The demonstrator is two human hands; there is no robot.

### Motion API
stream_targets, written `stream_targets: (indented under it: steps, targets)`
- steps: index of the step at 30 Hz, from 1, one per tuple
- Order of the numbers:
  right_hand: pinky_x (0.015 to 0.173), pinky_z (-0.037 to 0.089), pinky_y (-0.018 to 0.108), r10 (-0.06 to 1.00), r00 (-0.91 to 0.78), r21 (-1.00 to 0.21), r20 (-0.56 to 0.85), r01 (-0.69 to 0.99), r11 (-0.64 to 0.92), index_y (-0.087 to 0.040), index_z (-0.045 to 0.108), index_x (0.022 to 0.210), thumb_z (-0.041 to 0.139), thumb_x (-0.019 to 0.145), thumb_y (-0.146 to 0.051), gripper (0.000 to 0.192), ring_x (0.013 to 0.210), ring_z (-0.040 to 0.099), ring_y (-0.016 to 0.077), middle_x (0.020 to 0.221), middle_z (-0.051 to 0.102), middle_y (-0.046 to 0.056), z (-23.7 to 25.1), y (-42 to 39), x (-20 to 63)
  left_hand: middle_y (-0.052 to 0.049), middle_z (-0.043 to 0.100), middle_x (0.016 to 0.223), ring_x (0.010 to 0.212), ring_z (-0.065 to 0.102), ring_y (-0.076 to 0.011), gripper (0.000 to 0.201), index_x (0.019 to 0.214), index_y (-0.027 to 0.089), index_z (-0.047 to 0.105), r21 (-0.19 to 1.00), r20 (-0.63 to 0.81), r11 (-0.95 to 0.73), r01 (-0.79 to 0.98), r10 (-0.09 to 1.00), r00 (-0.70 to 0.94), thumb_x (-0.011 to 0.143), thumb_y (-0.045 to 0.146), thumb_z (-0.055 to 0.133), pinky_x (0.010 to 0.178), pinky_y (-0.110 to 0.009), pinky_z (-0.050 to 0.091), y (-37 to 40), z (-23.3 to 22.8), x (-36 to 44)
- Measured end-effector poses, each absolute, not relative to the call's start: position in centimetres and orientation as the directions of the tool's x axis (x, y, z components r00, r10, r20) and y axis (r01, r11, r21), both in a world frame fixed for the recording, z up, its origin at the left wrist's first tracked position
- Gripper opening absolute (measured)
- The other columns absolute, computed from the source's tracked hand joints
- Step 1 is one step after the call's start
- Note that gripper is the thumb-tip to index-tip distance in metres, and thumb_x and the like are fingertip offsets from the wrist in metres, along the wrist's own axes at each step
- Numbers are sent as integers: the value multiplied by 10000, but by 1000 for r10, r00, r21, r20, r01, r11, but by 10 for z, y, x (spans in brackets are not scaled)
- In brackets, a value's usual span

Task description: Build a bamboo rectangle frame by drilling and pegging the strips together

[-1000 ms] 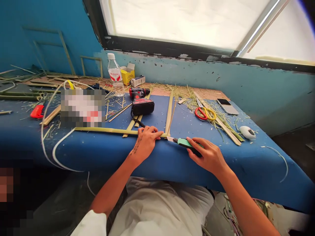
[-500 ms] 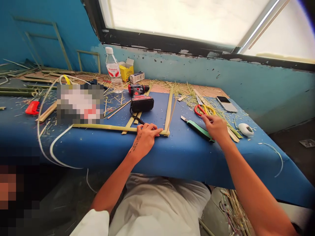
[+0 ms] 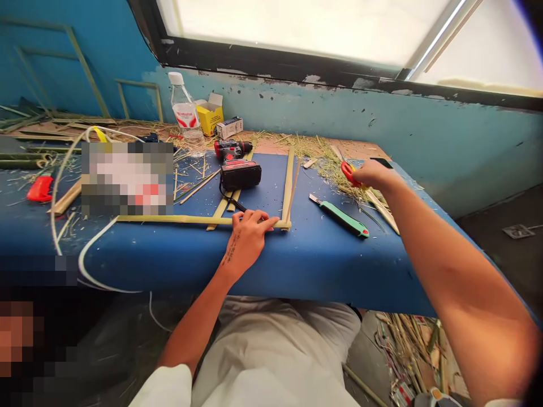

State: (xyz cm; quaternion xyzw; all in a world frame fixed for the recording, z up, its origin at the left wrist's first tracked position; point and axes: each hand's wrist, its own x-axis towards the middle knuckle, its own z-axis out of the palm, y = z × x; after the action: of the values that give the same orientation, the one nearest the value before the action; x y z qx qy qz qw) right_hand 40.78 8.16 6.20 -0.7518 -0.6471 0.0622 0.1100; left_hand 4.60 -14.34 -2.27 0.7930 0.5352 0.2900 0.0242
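While scraps of bamboo litter the floor below at the right, a white cord loops over the front edge of the blue table at the left. The left hand is clamped over the long bamboo strip near its right end, thumb along it, where it lies level along the table's front. The hands are well apart. Just right of that end, a green utility knife lies loose, its blade pointing away and to the left. A second strip meets the end of the long one at a corner and runs away from the person, a thin sliver standing off beside it. Farther left, two more strips pass beneath a drill, whose bulky battery sits in the way inside the layout; its black strap trails to the left hand. The right hand is at the handles of red-and-yellow scissors; its fingers are mostly hidden, so how tightly they close cannot be told. That hand also covers most of a phone. Shavings are strewn around the blades. Beyond the drill stand a water bottle and an open yellow box, with a small white box beside it. Slim frames lean on the blue wall, left of the window.
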Motion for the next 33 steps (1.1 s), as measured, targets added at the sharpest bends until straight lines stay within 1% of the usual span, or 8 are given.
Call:
stream_targets:
  steps: [6, 11, 14, 17, 20, 23, 27, 33]
  targets:
    - [840, 527, 354, 966, 165, -262, 198, 959, -111, -141, 674, 1202, 733, 943, -355, 342, 994, 665, 225, 1171, 734, 142, 79, 5, 406, -38, 744, 1233, 1129, 631, -241, 410, 1290, 343, 750, 316, 491, -462, 829, 827, 273, 1058, 108, 507, 1057, -487, 319, -149, -24, 46]
    - [685, 471, 354, 982, -10, -287, 189, 956, 65, -232, 699, 1010, 739, 841, -691, 491, 768, 653, 235, 873, 742, 61, 52, -85, 401, -51, 754, 1229, 1141, 633, -244, 346, 1314, 340, 739, 295, 506, -491, 820, 808, 302, 1097, 213, 500, 1052, -491, 318, -153, -25, 46]
    - [888, 542, 450, 947, -195, -202, 254, 947, 249, -223, 670, 1160, 731, 815, -752, 634, 1036, 696, 340, 1142, 743, 134, 33, -110, 402, -62, 760, 1217, 1142, 628, -259, 287, 1275, 332, 753, 284, 499, -506, 814, 803, 325, 1106, 335, 521, 1062, -500, 321, -154, -25, 47]
    - [1134, 466, 548, 890, -363, -68, 274, 916, 395, -177, 594, 1291, 678, 864, -736, 709, 1340, 574, 425, 1361, 649, 224, 26, -107, 407, -64, 760, 1209, 1133, 629, -257, 281, 1262, 321, 758, 283, 498, -504, 816, 804, 325, 1105, 346, 526, 1069, -498, 326, -154, -25, 48]
    - [1207, 405, 523, 862, -442, 1, 250, 890, 456, -149, 524, 1399, 646, 891, -751, 797, 1467, 466, 429, 1517, 552, 248, 30, -96, 414, -63, 758, 1196, 1127, 630, -253, 287, 1265, 301, 757, 288, 495, -490, 823, 812, 310, 1107, 357, 525, 1065, -493, 339, -154, -26, 48]
    - [1093, 466, 471, 881, -389, -52, 269, 908, 416, -173, 553, 1384, 659, 847, -822, 849, 1324, 585, 395, 1458, 611, 216, 36, -94, 417, -65, 756, 1194, 1129, 632, -252, 300, 1265, 289, 757, 300, 493, -483, 823, 817, 300, 1111, 379, 516, 1064, -487, 350, -154, -28, 48]
    - [783, 471, 386, 977, -87, -212, 195, 969, 129, -204, 696, 1244, 748, 753, -844, 809, 880, 660, 280, 1071, 749, 133, 40, -92, 415, -67, 759, 1190, 1128, 639, -256, 295, 1257, 288, 758, 306, 495, -483, 820, 817, 296, 1109, 390, 524, 1058, -487, 356, -154, -28, 48]
    - [769, 436, 385, 989, 103, -267, 102, 961, -73, -148, 778, 1117, 880, 740, -598, 596, 888, 652, 281, 1053, 782, 167, 34, -35, 420, -68, 763, 1177, 1110, 640, -251, 289, 1256, 285, 759, 304, 501, -476, 825, 817, 286, 1108, 383, 531, 1043, -489, 357, -154, -28, 49]
